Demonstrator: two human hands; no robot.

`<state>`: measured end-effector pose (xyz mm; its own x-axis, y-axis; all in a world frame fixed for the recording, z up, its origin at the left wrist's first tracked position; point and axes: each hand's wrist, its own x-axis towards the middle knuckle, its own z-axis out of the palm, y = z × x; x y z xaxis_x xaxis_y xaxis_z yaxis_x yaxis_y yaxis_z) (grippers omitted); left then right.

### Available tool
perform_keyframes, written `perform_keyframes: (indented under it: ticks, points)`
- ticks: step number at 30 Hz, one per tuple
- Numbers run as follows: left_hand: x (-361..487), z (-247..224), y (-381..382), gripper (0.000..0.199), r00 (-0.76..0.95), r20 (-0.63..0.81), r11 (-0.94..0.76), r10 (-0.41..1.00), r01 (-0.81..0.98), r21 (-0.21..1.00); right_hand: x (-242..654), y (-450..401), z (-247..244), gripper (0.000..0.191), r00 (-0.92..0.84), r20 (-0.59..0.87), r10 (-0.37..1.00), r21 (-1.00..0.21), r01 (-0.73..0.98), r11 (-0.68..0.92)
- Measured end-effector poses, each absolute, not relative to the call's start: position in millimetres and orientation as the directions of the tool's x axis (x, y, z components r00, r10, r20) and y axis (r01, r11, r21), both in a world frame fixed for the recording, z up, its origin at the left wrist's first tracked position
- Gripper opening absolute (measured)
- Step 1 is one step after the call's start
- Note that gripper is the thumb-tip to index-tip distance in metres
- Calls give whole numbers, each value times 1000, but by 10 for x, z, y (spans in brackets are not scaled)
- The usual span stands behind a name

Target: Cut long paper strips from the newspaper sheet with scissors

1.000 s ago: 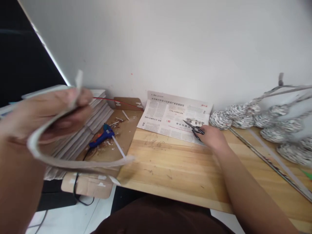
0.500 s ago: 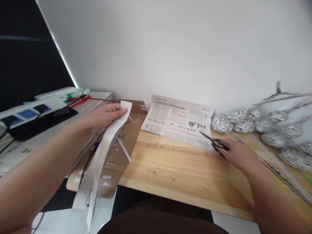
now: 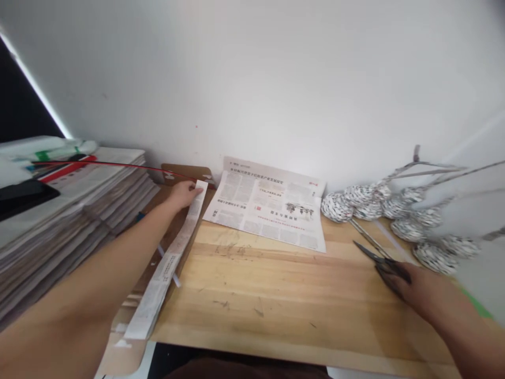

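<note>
My left hand (image 3: 185, 193) pinches the far end of a bundle of long newspaper strips (image 3: 173, 263). The strips lie along the brown cardboard (image 3: 130, 347) at the left of the wooden table, their near end close to its front edge. On the right, my right hand (image 3: 424, 289) is closed round the handles of dark scissors (image 3: 382, 263). Their blades point to the far left, low over the table, and look nearly together. Between my hands, farther back, a printed newspaper sheet (image 3: 264, 205) lies against the wall.
Several balls of twisted paper cord (image 3: 366, 202) sit along the wall at the right. Thin rods (image 3: 369, 237) lie beside the scissors. High newspaper stacks (image 3: 79, 247) fill the left, with a black object (image 3: 27, 197) on top. The wooden tabletop (image 3: 252, 284) ends near my body.
My left hand has laid the hanging strips down on the cardboard. My right hand has drawn the scissors away from the newspaper sheet, to the right and nearer. The view has turned.
</note>
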<state>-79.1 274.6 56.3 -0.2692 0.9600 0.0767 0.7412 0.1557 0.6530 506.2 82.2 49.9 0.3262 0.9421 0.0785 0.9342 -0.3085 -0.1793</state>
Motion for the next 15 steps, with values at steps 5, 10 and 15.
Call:
perform_keyframes:
  ticks: [5, 10, 15]
  points:
    - [-624, 660, 2646, 43, -253, 253, 45, 934, 784, 620, 4458, 970, 709, 30, 245, 90, 965, -421, 888, -186]
    - [-412, 581, 2539, 36, -95, 167, -45, 981, 728, 684, 3972, 1523, 582, 42, 209, -97, 973, -685, 695, -217]
    - [-334, 358, 2508, 64, -66, 69, -12, 995, 633, 774, 3830, 1888, 491, 35, 258, -237, 937, -798, 498, -339]
